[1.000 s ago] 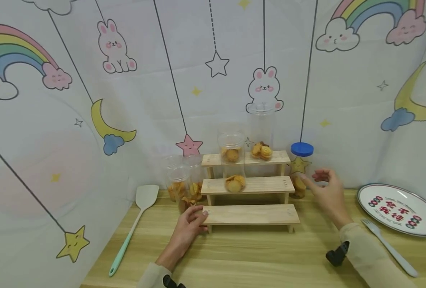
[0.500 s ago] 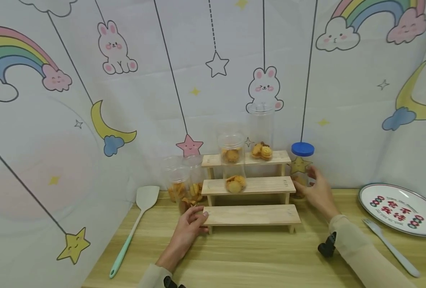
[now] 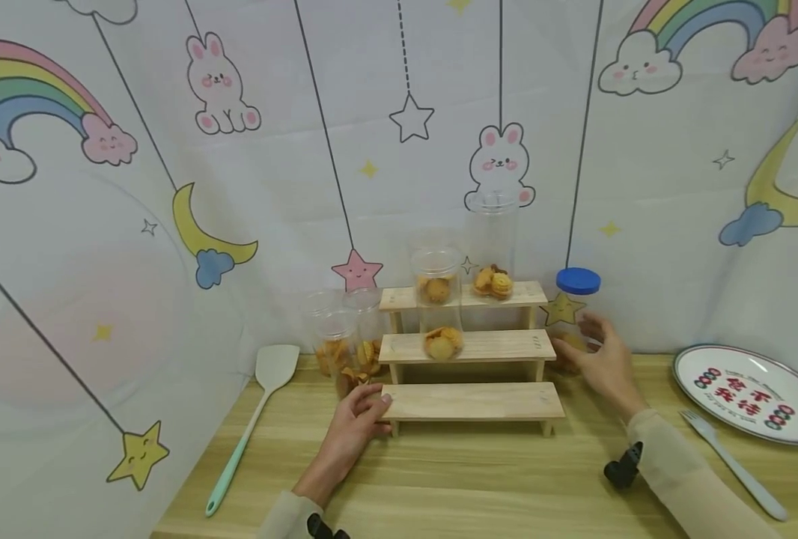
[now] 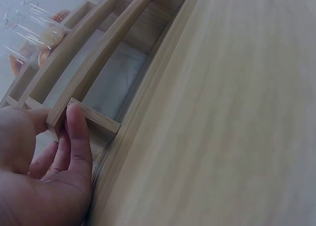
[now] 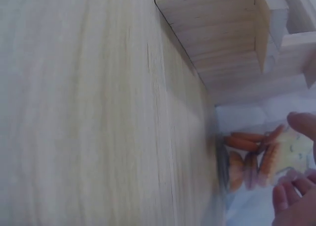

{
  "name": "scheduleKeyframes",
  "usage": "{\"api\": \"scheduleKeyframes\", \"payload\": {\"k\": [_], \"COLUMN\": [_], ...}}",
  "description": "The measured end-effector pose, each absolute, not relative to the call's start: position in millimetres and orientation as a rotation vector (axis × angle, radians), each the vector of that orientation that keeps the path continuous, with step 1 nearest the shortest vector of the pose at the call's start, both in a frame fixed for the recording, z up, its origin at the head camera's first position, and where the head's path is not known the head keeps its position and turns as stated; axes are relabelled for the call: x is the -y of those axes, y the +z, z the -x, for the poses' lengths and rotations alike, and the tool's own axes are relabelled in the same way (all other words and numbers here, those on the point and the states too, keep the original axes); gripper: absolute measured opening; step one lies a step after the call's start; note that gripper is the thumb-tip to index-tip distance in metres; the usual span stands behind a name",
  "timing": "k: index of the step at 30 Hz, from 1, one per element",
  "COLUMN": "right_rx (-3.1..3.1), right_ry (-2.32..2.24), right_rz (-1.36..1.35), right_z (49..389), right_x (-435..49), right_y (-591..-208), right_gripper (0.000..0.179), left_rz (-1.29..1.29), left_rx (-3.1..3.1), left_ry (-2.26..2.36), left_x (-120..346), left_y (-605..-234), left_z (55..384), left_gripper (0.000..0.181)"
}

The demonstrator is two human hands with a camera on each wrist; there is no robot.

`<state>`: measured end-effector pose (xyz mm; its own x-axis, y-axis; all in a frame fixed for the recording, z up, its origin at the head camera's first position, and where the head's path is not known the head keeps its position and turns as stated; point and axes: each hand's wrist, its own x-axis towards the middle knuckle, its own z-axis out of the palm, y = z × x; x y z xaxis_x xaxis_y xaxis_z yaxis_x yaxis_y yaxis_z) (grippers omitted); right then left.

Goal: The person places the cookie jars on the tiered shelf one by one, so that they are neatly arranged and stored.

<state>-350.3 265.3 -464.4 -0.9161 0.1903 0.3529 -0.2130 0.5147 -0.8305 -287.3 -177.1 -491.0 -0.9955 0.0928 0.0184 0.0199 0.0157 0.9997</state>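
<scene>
A three-tier wooden display stand [image 3: 473,403] sits on the table. My left hand [image 3: 353,428] pinches the left end of its lowest board, thumb above and fingers underneath, as the left wrist view shows. To the right of the stand is a clear cookie jar [image 3: 578,281] with a blue lid. My right hand [image 3: 604,367] grips its lower part, with the thumb on one side and the fingers on the other; cookies [image 5: 252,161] show through its wall in the right wrist view. One clear jar [image 3: 442,343] of cookies stands on the middle tier, another jar [image 3: 492,281] on the top tier.
Several clear cookie jars [image 3: 334,352] cluster left of the stand. A spatula [image 3: 264,397] with a mint handle lies farther left. On the right are a white plate [image 3: 695,367] with red print and a light fork [image 3: 729,457]. A patterned cloth [image 3: 291,187] hangs behind.
My right hand has moved left onto the lidded jar and taken hold of it. The jar has since shifted slightly to the right. My left hand has stayed at the stand.
</scene>
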Motion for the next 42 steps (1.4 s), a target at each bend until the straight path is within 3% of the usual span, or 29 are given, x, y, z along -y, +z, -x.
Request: {"api": "scheduleKeyframes", "payload": {"k": [20, 42], "right_rx": [2.158, 2.124], "right_ry": [1.315, 1.505], "right_rz": [0.071, -0.178], "right_z": [316.7, 308.3], "right_x": [-261.5, -213.1], "right_y": [-426.9, -387.3], "right_gripper": [0.083, 0.076], "left_rz": [-0.101, -0.091], "left_rx": [-2.204, -2.204], "left_ry": [2.156, 2.181], "left_x": [177.0, 177.2], "left_y": [-491.2, -494.6], "left_z": [286.7, 290.3], "left_gripper": [0.056, 0.055]}}
